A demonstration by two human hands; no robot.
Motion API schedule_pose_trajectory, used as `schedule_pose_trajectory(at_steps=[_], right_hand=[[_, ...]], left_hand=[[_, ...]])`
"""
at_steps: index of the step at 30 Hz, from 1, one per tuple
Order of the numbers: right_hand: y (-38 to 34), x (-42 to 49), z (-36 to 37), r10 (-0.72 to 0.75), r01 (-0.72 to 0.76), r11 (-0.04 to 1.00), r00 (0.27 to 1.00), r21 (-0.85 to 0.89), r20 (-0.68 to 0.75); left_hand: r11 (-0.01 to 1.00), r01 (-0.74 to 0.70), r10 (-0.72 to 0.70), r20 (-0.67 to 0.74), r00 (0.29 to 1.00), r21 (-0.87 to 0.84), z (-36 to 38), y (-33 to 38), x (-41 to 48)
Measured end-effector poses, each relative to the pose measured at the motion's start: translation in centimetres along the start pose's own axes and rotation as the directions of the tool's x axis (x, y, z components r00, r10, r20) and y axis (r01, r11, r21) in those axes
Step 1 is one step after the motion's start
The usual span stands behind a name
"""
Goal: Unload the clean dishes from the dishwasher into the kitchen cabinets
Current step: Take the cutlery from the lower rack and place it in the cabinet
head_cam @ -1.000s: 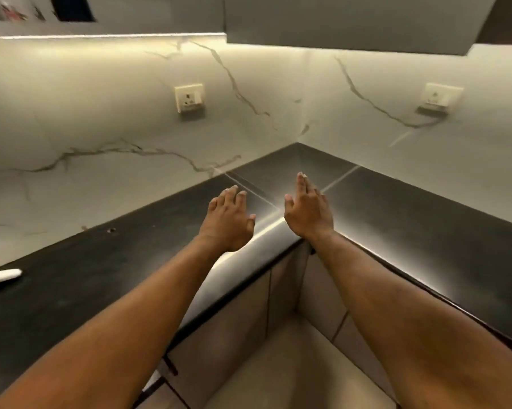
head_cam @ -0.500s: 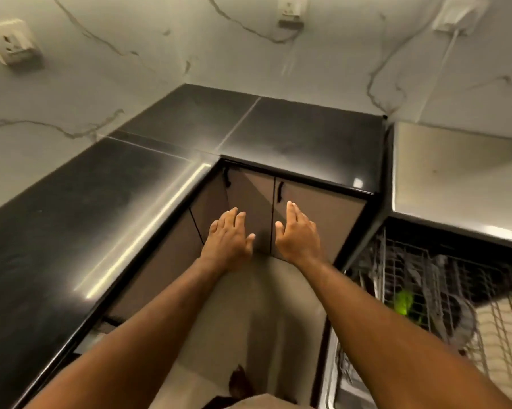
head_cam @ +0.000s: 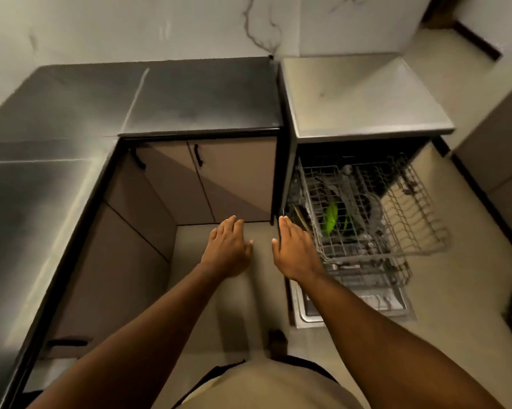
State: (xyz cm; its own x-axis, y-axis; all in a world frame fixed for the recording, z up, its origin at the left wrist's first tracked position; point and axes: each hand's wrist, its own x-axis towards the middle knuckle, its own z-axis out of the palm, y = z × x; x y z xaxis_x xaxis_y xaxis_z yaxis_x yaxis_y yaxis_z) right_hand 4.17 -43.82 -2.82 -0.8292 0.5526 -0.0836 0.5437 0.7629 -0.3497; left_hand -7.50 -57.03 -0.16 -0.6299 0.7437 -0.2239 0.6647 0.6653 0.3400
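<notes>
The dishwasher (head_cam: 364,98) stands open at the right, its wire rack (head_cam: 396,219) pulled out over the lowered door (head_cam: 352,308). A green item (head_cam: 331,219) and dark dishes sit in the rack; their shapes are hard to tell. My left hand (head_cam: 228,249) and my right hand (head_cam: 296,252) are stretched forward, palms down, fingers straight, holding nothing. The right hand hovers beside the rack's left edge. Beige lower cabinets (head_cam: 234,178) with black handles stand shut ahead of the hands.
A black L-shaped counter (head_cam: 71,160) runs along the left and back. Marble wall behind it. Beige floor (head_cam: 243,305) lies between the cabinets and the dishwasher. More cabinet fronts (head_cam: 497,149) stand at the far right.
The view has swung down and right, from the counter corner to the open dishwasher. Both hands stay open and outstretched; the right hand is now beside the rack.
</notes>
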Motion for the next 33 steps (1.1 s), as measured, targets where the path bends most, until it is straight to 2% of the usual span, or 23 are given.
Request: schedule_pose_trajectory(at_steps=[4, 8, 17, 25, 33], right_hand=[[1.1, -3.7, 0.1, 0.042, -0.041, 0.998, 0.999, -0.042, 0.012], [2.4, -7.4, 1.0, 0.145, -0.144, 0.988, 0.989, -0.05, 0.018], [7.4, -14.0, 1.3, 0.284, -0.283, 0.959, 0.958, -0.023, 0.035], [14.9, -17.7, 0.5, 0.317, -0.318, 0.948, 0.946, 0.005, 0.073], [23.4, -20.4, -1.5, 0.37, -0.373, 0.927, 0.926, 0.033, 0.075]], left_hand=[[0.998, -0.062, 0.061, 0.072, 0.996, 0.016, 2.3, 0.7, -2.3], [0.992, -0.127, 0.122, 0.149, 0.981, 0.02, 4.3, 1.7, -4.6], [0.972, -0.231, 0.22, 0.178, 0.959, 0.042, 7.5, 7.1, -7.2], [0.978, -0.205, 0.186, 0.259, 0.948, 0.046, 11.8, 14.6, -7.3], [0.966, -0.254, 0.23, 0.293, 0.928, 0.046, 15.4, 22.5, -6.6]])
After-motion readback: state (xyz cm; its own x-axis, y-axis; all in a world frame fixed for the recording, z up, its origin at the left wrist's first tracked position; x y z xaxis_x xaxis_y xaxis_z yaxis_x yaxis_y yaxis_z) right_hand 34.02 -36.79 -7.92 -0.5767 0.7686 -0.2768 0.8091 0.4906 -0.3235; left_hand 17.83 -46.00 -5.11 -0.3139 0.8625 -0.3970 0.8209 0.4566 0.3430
